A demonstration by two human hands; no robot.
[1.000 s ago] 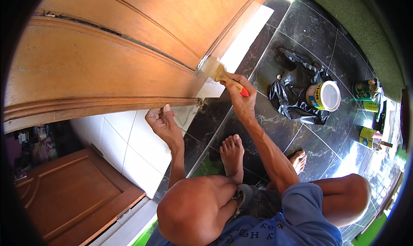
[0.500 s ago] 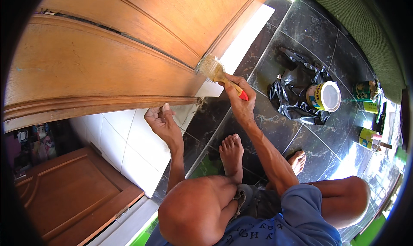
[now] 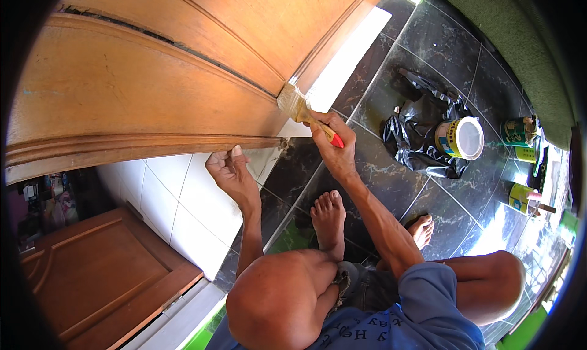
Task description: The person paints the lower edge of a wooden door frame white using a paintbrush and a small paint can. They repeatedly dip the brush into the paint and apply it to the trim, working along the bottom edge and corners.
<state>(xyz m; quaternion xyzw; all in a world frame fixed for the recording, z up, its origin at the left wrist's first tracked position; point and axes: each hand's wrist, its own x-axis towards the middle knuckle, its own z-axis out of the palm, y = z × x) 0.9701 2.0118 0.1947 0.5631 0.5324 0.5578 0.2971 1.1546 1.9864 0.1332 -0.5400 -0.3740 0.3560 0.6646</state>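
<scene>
My right hand (image 3: 336,143) holds a paintbrush (image 3: 302,110) with a red-tipped handle. Its pale, flat bristles rest on the orange wooden panelled door (image 3: 140,87) near the right end of a dark groove. My left hand (image 3: 229,169) grips the door's near edge, thumb on it and fingers curled. A white sheet (image 3: 351,50) shows beside and under the door's right side.
On the dark tiled floor (image 3: 379,166) lie crumpled black plastic (image 3: 409,136) and a pale-lidded can (image 3: 455,137); green (image 3: 513,130) and yellow cans (image 3: 520,197) stand at the right. My bare feet, a brown panel (image 3: 104,276) lower left and a green-grey upholstered piece (image 3: 513,44) also show.
My right hand has shifted slightly left with the brush, whose bristles have moved a little along the panel's corner. My left hand stays at the edge.
</scene>
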